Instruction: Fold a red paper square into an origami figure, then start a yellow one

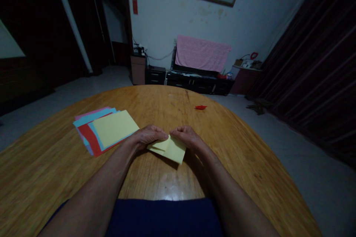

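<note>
A partly folded sheet of yellow paper (pixel 175 151) is held between both hands just above the table, with one flap turned over on its left half. My left hand (pixel 151 136) pinches its upper left edge, thumb on top near the middle crease. At the upper right edge, my right hand (pixel 187 136) grips the paper with fingers curled; some fingertips are hidden behind it. Left of my left hand lies a loose stack of coloured paper (pixel 115 129), yellow on top, with red, blue and pink sheets beneath.
A round wooden table (pixel 155 103) spans the view. Toward its far right side sits a small folded red paper piece (pixel 200 107). Beyond the table stand a low black cabinet (pixel 191 82) and a screen draped with a pink cloth (pixel 202 53). Dark curtains (pixel 314 70) hang at right.
</note>
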The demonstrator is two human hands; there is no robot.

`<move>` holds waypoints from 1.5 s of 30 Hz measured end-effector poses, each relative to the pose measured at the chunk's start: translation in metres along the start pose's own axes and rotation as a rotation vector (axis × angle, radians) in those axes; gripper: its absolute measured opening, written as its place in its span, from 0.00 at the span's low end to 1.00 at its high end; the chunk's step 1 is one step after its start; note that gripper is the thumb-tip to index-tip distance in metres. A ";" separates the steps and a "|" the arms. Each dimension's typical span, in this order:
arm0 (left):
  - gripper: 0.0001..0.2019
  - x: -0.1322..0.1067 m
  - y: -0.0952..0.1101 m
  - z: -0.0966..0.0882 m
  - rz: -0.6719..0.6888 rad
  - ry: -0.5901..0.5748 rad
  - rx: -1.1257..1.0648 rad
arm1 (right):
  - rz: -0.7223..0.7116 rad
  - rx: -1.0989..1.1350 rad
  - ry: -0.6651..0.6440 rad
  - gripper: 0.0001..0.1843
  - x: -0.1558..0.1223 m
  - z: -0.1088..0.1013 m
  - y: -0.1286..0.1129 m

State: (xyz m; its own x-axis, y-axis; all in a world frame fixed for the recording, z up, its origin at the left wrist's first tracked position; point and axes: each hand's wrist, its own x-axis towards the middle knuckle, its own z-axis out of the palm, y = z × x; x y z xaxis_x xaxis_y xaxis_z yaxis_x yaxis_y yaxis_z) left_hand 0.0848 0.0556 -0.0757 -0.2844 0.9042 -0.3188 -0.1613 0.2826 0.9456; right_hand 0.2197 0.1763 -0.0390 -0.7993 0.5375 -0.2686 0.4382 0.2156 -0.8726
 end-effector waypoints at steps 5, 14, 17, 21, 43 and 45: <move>0.12 0.001 0.000 -0.001 -0.006 0.010 0.030 | 0.017 -0.008 -0.003 0.15 -0.002 0.000 -0.001; 0.12 -0.001 -0.002 -0.001 0.010 0.001 0.064 | -0.027 0.000 -0.007 0.15 0.004 0.001 0.007; 0.12 0.000 -0.003 -0.001 0.027 0.012 0.069 | -0.020 0.009 -0.001 0.14 0.004 0.001 0.007; 0.09 0.002 -0.003 0.000 0.064 0.065 0.150 | -0.018 0.006 0.021 0.15 0.006 0.001 0.010; 0.08 0.007 0.002 0.014 0.442 0.292 1.034 | -0.371 -0.633 0.349 0.12 0.022 0.004 0.031; 0.07 0.008 0.000 0.013 0.437 0.286 1.067 | -0.379 -0.673 0.378 0.12 0.024 0.005 0.034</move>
State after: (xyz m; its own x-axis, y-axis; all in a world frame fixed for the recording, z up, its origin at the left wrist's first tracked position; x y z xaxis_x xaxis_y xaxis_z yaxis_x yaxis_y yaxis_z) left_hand 0.0951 0.0673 -0.0778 -0.3424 0.9242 0.1693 0.8319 0.2145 0.5118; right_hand 0.2135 0.1921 -0.0766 -0.8025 0.5417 0.2503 0.4160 0.8086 -0.4161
